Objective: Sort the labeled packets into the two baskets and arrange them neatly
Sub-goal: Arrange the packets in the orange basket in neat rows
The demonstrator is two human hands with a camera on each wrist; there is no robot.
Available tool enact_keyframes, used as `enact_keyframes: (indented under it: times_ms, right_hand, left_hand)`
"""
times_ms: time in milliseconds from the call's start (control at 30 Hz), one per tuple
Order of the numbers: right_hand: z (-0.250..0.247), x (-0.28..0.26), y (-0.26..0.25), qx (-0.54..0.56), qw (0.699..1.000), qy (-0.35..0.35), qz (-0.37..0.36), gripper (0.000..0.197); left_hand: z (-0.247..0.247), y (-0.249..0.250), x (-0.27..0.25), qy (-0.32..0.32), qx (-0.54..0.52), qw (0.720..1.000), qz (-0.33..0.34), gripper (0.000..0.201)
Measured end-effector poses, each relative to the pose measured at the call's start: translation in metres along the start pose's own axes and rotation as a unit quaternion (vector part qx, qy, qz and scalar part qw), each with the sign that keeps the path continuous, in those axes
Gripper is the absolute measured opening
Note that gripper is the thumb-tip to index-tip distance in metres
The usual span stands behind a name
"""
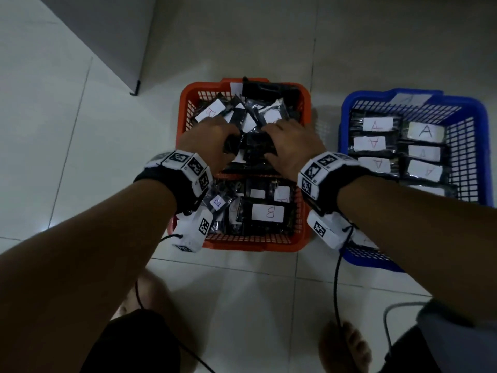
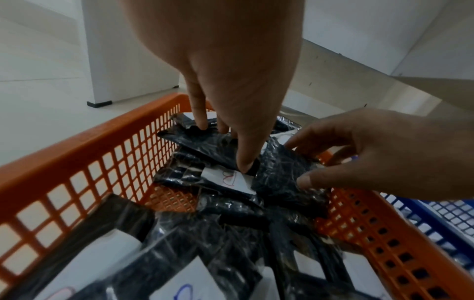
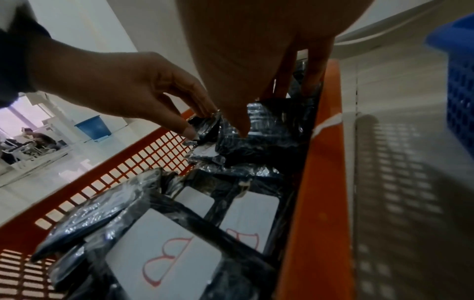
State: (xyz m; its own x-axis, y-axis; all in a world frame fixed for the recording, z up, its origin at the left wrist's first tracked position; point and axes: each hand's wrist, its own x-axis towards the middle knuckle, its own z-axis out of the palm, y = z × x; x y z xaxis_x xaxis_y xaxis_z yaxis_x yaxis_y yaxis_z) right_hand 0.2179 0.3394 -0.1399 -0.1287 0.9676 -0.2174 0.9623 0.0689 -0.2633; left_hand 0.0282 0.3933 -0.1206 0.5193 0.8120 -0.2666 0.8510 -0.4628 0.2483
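Both hands reach into the orange basket (image 1: 185,109) at the centre of the head view, which sits on the tiled floor (image 1: 80,117). The left hand (image 1: 212,135) pinches the left end of a dark packet (image 1: 258,146) between thumb and curled fingers; the left wrist view shows its fingertips (image 2: 246,162) pressing down onto wrapped plastic. The right hand (image 1: 291,141) grips the packet's right end, thumb below and fingers curled over the top. The packet lies in the middle of the basket with its long axis running left to right across the frame; its label side seems turned down, though the dim light makes that uncertain.

Around it, the other packets (image 1: 212,111) in the upper half of the basket lie jumbled at mixed angles, white labels tilted. In the lower half a packet marked B (image 1: 269,212) lies flat, long axis left to right, the letter upside down to the camera.

At the right of the frame the blue basket (image 1: 347,114) holds packets marked A (image 1: 376,125) in two tidy columns, each lying crosswise.
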Motion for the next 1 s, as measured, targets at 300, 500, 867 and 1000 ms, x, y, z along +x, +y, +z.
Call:
enact_keyframes:
  times_ms: [300, 500, 867, 1000]
  right_hand:
    - [0.000, -0.010, -0.001, 0.141, 0.990, 0.015, -0.018, 0.023]
    - [-0.008, -0.018, -0.005, 0.253, 0.956, -0.150, 0.001, 0.008]
    - [0.004, -0.027, -0.023, 0.215, 0.946, -0.242, -0.011, 0.023]
    - [-0.001, -0.018, -0.013, 0.181, 0.971, -0.158, 0.012, 0.017]
  left_hand:
    - [0.012, -0.007, 0.013, 0.001, 0.077, 0.997, 0.032, 0.058]
    - [0.013, -0.004, 0.014, -0.001, 0.113, 0.993, 0.041, 0.063]
    - [-0.019, -0.004, -0.003, -0.040, -0.113, 0.992, -0.023, 0.057]
    - [-0.015, -0.001, -0.016, -0.202, -0.070, 0.976, -0.039, 0.065]
